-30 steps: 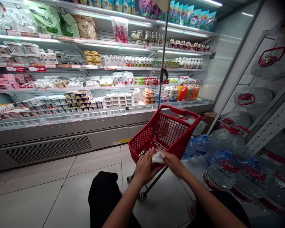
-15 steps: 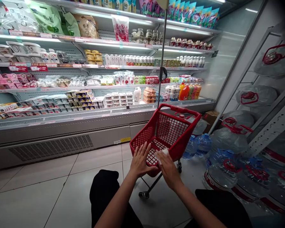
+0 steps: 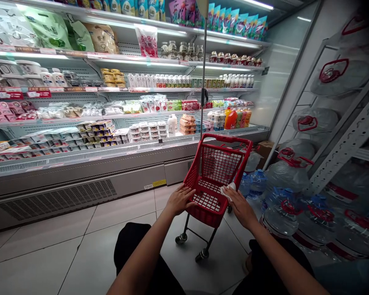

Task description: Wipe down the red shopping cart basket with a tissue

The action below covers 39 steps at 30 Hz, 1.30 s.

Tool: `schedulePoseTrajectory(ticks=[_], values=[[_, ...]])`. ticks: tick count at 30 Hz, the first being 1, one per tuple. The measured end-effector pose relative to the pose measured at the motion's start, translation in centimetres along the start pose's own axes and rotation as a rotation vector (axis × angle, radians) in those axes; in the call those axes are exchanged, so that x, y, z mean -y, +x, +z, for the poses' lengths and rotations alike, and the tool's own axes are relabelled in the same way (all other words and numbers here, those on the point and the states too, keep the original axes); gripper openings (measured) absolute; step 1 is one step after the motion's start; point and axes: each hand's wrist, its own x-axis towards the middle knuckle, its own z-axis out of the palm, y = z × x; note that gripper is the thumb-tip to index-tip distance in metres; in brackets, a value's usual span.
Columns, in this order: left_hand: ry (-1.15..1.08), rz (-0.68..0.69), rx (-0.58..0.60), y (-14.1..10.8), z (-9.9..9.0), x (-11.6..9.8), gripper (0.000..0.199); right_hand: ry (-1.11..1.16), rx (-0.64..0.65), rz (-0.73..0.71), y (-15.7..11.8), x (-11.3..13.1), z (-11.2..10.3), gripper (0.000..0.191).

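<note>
The red shopping cart stands directly ahead of and between the two hands. The left hand is released, fingers extended, laid on the cart's near left rim. The right hand grasps a white wipe and presses it against the right rim.

Beyond the hands, behind the cart, the refrigerated display case spans the background and closes off the far side. A vertical metal pole rises past the cart's far left edge and crosses the shelves; its lower end is hidden by the cart. To the right of the right hand, large water bottles crowd the floor beside a white perforated upright. Smaller blue-capped bottles stand near the cart's right side, with a cardboard box farther back. Below the hands, black-clad knees flank the near end of the cart.
</note>
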Motion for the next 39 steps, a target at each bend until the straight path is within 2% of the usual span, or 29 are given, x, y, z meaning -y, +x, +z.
schedulePoseTrajectory(ticks=[3, 7, 12, 16, 19, 22, 24, 26, 29, 31, 34, 37, 39], values=[[0.012, -0.033, -0.043, 0.5, 1.0, -2.0, 0.071, 0.054, -0.020, 0.093, 1.0, -1.7, -0.2, 0.056], [0.068, -0.149, -0.132, -0.1, 1.7, -5.3, 0.076, 0.122, -0.021, 0.144, 1.9, -3.5, -0.2, 0.060], [0.090, -0.271, -0.211, -1.3, 1.7, -10.0, 0.084, 0.190, -0.008, 0.184, 2.9, -4.3, -0.7, 0.062], [0.039, -0.297, -0.238, -2.0, 1.1, -12.4, 0.087, 0.186, -0.006, 0.147, 1.6, -2.9, -1.2, 0.057], [-0.019, -0.276, -0.230, -2.0, 0.8, -13.4, 0.090, 0.131, -0.047, 0.082, -1.9, -0.5, -0.8, 0.052], [-0.071, -0.224, -0.171, -1.6, 0.5, -14.1, 0.096, 0.044, -0.136, 0.082, -5.5, 2.8, 0.9, 0.054], [-0.125, -0.137, -0.112, -1.2, -0.2, -14.3, 0.101, 0.004, -0.174, 0.063, -6.6, 5.0, 2.5, 0.056], [-0.199, 0.010, -0.042, -0.7, -1.2, -13.9, 0.102, -0.007, -0.200, 0.002, -6.3, 6.8, 4.0, 0.059], [-0.259, 0.173, 0.019, -0.3, -2.6, -11.8, 0.109, -0.012, -0.192, -0.111, -4.7, 8.1, 4.9, 0.062], [-0.213, 0.144, 0.012, -0.2, -3.0, -9.8, 0.117, -0.022, -0.136, -0.166, -4.0, 7.8, 4.4, 0.063], [-0.126, 0.050, 0.016, -0.3, -2.3, -7.7, 0.122, -0.040, -0.085, -0.178, -4.2, 5.8, 2.6, 0.062], [-0.117, 0.006, 0.027, -0.2, -1.2, -7.6, 0.123, -0.066, -0.153, -0.064, -5.2, 4.0, 1.4, 0.061], [-0.129, -0.005, 0.016, 0.1, -0.7, -8.4, 0.124, -0.080, -0.212, 0.010, -5.6, 4.1, 1.6, 0.060]])
